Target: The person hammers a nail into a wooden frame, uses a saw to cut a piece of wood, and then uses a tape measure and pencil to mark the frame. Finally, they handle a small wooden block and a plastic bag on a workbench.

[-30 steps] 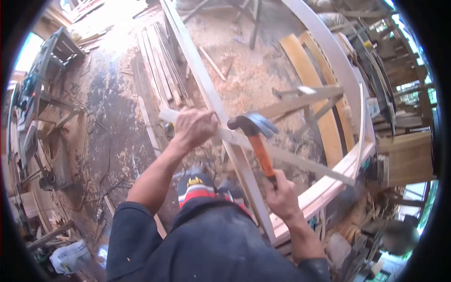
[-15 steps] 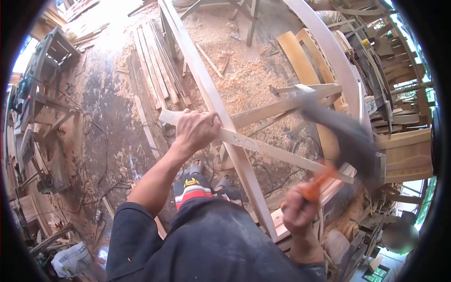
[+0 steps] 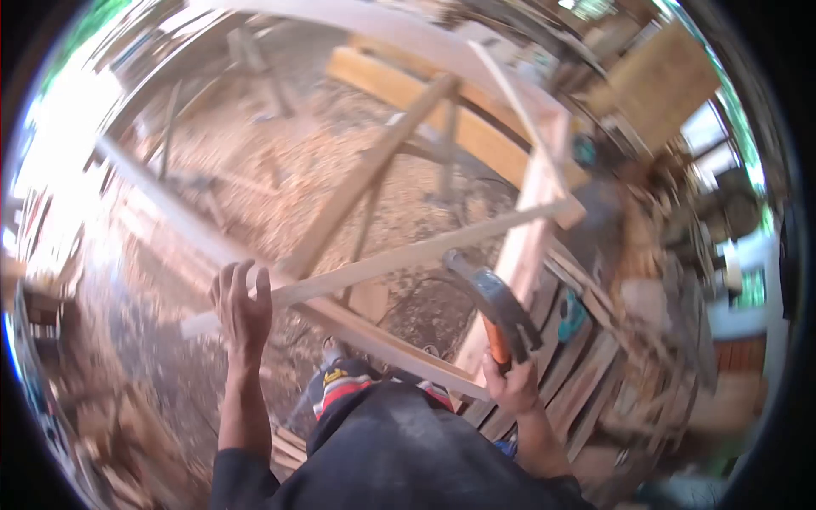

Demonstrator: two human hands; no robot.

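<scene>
A pale wooden strip (image 3: 408, 253) runs slantwise across a large wooden frame, its far end on the frame's right side (image 3: 520, 255) and its near end past the left beam (image 3: 361, 325). My left hand (image 3: 243, 310) lies against the strip near that left end, fingers apart and pointing upward. In my right hand (image 3: 514, 387) is a claw hammer (image 3: 493, 297) with an orange grip, held close to its dark head. The head is raised over the inner edge of the frame's right side, below the strip.
A brown wooden trestle leg (image 3: 374, 170) stands inside the frame. Yellowish boards (image 3: 425, 106) lie beyond it, and shavings (image 3: 255, 170) cover the floor. Stacked planks (image 3: 578, 382) and a teal power tool (image 3: 573, 316) are at the right.
The view has swung to the right. My left hand has loosened from its closed grip on the strip, and the hammer, blurred in motion before, is now held nearer to my body.
</scene>
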